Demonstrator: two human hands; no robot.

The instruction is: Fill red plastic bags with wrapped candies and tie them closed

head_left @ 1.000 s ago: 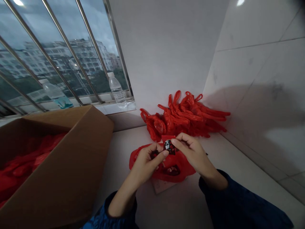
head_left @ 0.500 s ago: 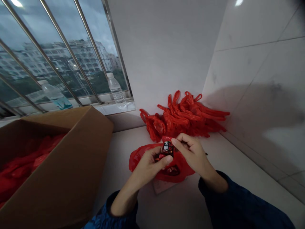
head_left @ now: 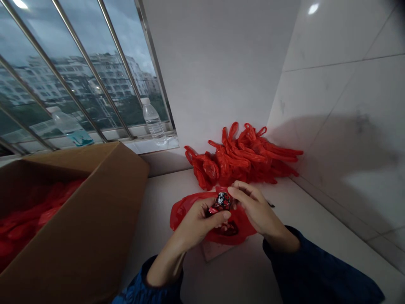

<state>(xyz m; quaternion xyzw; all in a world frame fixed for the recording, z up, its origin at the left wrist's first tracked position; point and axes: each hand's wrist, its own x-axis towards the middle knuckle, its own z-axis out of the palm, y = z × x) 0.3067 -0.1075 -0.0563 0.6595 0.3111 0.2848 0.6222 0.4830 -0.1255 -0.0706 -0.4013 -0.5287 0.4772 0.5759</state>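
Observation:
Between my two hands is a small red and black wrapped packet [head_left: 222, 200] with pale lettering on its front. My left hand [head_left: 201, 219] is closed around its lower part, thumb across the front. At its upper right edge, my right hand [head_left: 251, 207] pinches the wrapper with thumb and fingertips. Under both hands an opened red plastic bag [head_left: 186, 207] lies spread on the white tabletop [head_left: 152, 236]. Another dark red packet [head_left: 229, 229] rests on the bag. A flat pale piece [head_left: 215, 250] sticks out from beneath the bag's near edge.
Several red plastic bags [head_left: 240, 156] lie heaped against the back wall. A cardboard box [head_left: 95, 211] with red bags [head_left: 41, 207] inside stands at the left. Two clear bottles, one upright [head_left: 154, 122] and one tilted [head_left: 71, 128], are by the barred window. A tiled wall [head_left: 335, 109] bounds the right.
The packet has come slightly lower, its printed front turned more toward me. My right hand has shifted slightly at its edge. The view has moved a little.

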